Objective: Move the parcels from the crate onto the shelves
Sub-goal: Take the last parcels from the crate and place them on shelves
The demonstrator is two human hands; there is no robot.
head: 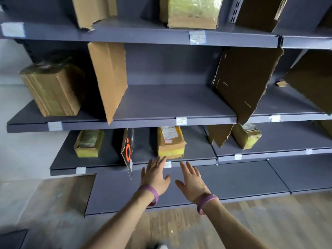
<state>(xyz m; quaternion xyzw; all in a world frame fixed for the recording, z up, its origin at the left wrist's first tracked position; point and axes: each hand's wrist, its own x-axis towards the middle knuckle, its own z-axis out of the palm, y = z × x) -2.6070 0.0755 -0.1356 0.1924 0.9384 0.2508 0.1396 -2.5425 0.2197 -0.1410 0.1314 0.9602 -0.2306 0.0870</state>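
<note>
A brown parcel with yellow tape and a white label [170,142] lies on the third grey shelf [107,164], near its front edge. My left hand [155,174] hovers just below it with fingers straight, fingertips close to the parcel's front. My right hand [192,178] is spread flat beside it, holding nothing. Both wrists wear purple bands. Other parcels sit on the shelves: one at the left of the same shelf [89,143], one at its right [247,135], a large one [52,88] a shelf higher, and one on top [192,12]. No crate shows.
Cardboard dividers [109,78] [246,83] stand upright between shelf bays, and a black one with orange print [128,148] leans at the third shelf. The lowest shelf [233,178] juts out below my hands. Wooden floor [197,230] lies underneath.
</note>
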